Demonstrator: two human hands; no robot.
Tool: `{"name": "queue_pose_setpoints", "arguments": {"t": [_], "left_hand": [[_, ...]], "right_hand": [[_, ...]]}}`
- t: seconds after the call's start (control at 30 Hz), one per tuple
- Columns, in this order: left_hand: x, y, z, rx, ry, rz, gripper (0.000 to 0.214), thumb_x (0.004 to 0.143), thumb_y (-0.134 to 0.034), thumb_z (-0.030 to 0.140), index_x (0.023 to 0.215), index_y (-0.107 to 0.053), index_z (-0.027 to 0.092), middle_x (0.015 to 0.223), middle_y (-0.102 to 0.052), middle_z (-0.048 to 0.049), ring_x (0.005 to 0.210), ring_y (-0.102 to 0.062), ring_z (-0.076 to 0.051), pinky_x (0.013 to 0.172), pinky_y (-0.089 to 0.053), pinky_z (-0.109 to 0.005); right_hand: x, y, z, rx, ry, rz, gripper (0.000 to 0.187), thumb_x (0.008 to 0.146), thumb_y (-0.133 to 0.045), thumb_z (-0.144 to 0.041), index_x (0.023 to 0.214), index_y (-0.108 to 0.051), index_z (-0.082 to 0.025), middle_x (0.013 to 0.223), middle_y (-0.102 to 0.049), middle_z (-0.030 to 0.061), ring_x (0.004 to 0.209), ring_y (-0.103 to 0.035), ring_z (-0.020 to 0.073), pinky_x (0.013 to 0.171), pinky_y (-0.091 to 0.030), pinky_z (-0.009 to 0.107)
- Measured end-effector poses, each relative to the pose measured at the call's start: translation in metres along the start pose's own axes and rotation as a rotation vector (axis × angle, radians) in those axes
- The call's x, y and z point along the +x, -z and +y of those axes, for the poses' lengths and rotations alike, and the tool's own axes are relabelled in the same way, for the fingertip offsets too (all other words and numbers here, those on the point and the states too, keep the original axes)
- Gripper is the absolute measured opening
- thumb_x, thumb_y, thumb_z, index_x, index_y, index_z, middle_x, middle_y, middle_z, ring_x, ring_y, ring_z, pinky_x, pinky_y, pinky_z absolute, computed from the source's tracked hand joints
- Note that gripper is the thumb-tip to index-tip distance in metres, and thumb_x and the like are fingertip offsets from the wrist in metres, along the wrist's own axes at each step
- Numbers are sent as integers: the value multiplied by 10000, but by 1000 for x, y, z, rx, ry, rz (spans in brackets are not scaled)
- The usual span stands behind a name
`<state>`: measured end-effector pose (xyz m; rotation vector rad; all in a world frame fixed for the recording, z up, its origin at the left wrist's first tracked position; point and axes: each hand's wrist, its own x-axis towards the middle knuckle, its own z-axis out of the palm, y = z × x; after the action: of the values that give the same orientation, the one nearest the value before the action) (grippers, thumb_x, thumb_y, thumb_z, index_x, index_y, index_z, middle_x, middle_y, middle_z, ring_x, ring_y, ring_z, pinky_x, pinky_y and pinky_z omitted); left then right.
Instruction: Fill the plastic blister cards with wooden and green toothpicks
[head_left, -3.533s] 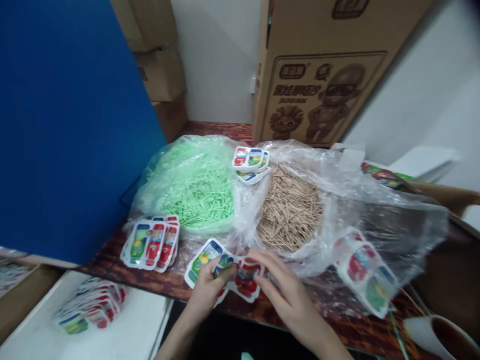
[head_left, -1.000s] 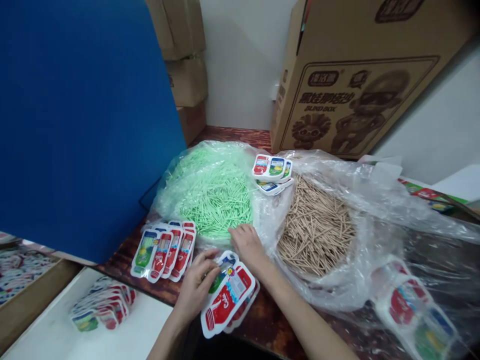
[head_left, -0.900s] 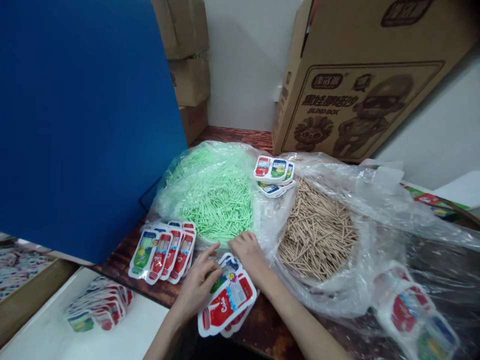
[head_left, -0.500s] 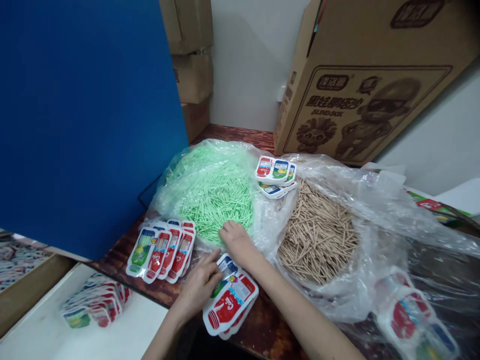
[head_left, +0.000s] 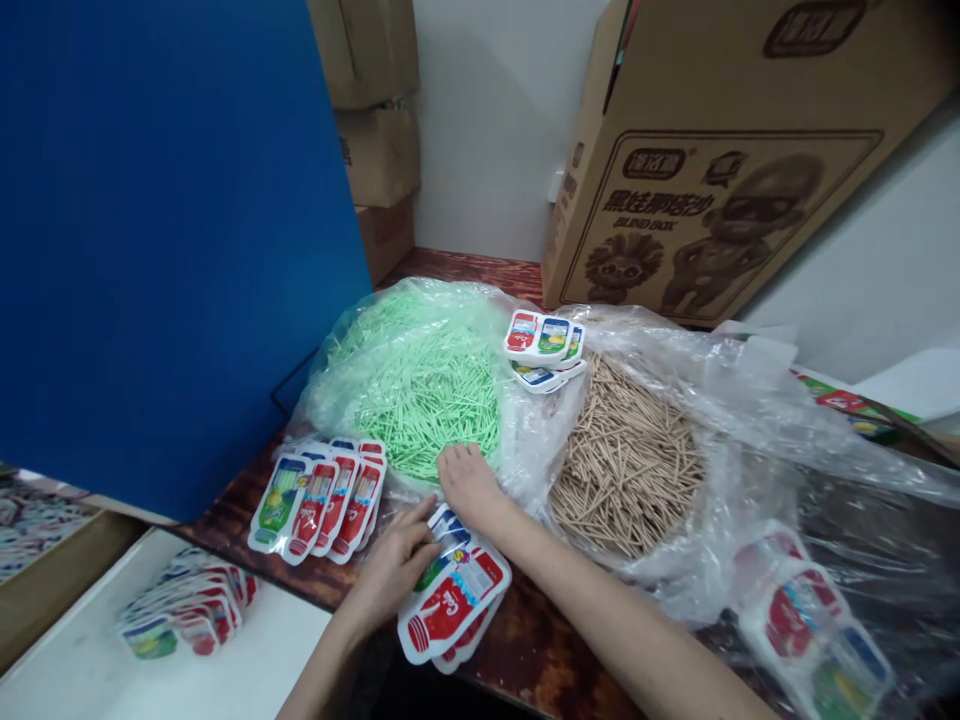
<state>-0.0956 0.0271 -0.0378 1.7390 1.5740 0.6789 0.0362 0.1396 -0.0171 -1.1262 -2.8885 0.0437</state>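
Observation:
At the near edge of a heap of thin green sticks (head_left: 427, 390), in a clear plastic bag, my right hand (head_left: 472, 488) has its fingers together and curled down. What they pinch, if anything, is hidden. Just below, my left hand (head_left: 397, 560) grips the left side of a bottle-shaped packet (head_left: 454, 605) with red cola and blue-green prints. This packet lies on top of a small stack at the table's front edge. Left of my hands, several similar filled packets (head_left: 322, 500) overlap in a fan.
Brown sticks (head_left: 630, 460) fill a second plastic bag on the right. More packets lie between the bags (head_left: 544, 345), at lower right (head_left: 810, 620) and on a white surface (head_left: 247, 640) at lower left. A blue panel (head_left: 165, 250) and a large carton (head_left: 720, 180) stand behind.
The view has shifted slightly. My right hand stays at the green sticks' near edge, and my left hand remains on the packet. Little else differs.

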Motion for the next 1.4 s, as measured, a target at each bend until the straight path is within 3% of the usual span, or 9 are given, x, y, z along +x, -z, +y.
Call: {"name": "queue_pose_setpoints", "arguments": {"t": [0.17, 0.27, 0.4, 0.6, 0.8, 1.07, 1.23, 1.33, 1.4], "left_hand": [[-1, 1, 2, -11, 13, -1, 201, 835, -538, 231, 645, -602, 222, 1455, -468, -71, 1318, -443, -272, 1061, -363, -429], [-2, -1, 1, -32, 9, 6, 185, 832, -538, 236, 663, -612, 225, 1452, -472, -71, 1317, -445, -277, 1061, -363, -434], [-2, -2, 0, -55, 12, 12, 193, 835, -531, 241, 654, -599, 223, 1455, -469, -82, 1322, -438, -280, 1064, -355, -435], [-2, -2, 2, -60, 46, 3, 200, 830, -535, 251, 640, -588, 220, 1460, -460, -87, 1326, -432, -288, 1075, -332, -458], [-3, -3, 1, -68, 46, 17, 194, 820, -538, 246, 634, -590, 221, 1459, -458, -89, 1330, -426, -287, 1086, -322, -464], [-2, -3, 1, -63, 55, 4, 199, 820, -528, 263, 633, -581, 220, 1473, -434, -104, 1348, -401, -288, 1098, -297, -470], [-2, -1, 3, -106, 61, 0, 216, 811, -548, 283, 607, -576, 220, 1469, -445, -95, 1342, -408, -294, 1092, -313, -457], [-1, 5, 5, -184, 68, -1, 235, 814, -558, 323, 606, -584, 217, 1442, -483, -106, 1323, -434, -304, 1085, -326, -448], [-2, 10, 5, -257, 77, 9, 247, 817, -564, 360, 626, -609, 210, 1403, -527, -123, 1301, -459, -315, 1071, -344, -446]], "right_hand": [[7, -1, 6, 230, -100, -3, 146, 866, -477, -95, 926, -609, -111, 1010, -647, 176, 999, -549, 278, 904, -342, 409], [16, -1, 19, 431, -218, 8, 64, 870, -514, -156, 853, -576, -154, 946, -673, 133, 962, -599, 264, 854, -385, 370], [33, 0, 39, 783, -407, 30, 88, 889, -462, -174, 809, -490, -196, 723, -650, 26, 692, -659, 192, 631, -441, 272], [47, -2, 57, 1329, -615, 129, 130, 868, -493, -219, 765, -413, -222, 504, -526, -73, 411, -571, 130, 446, -416, 223], [48, 13, 71, 1722, -554, 350, 204, 717, -687, -280, 710, -500, -198, 528, -567, -48, 509, -619, 142, 569, -495, 282], [45, 56, 93, 1912, -406, 641, 231, 690, -739, -357, 746, -568, -213, 660, -694, -6, 749, -683, 218, 860, -465, 409], [5, 65, 83, 1957, -394, 692, 249, 707, -738, -373, 789, -567, -211, 626, -647, -36, 657, -644, 168, 777, -486, 344], [-48, 51, 52, 1913, -434, 637, 231, 763, -694, -383, 851, -583, -200, 644, -617, -42, 601, -594, 135, 668, -474, 284], [-89, 33, 25, 1720, -503, 632, 179, 856, -593, -377, 875, -590, -199, 679, -623, -21, 634, -586, 141, 676, -461, 277]]}}
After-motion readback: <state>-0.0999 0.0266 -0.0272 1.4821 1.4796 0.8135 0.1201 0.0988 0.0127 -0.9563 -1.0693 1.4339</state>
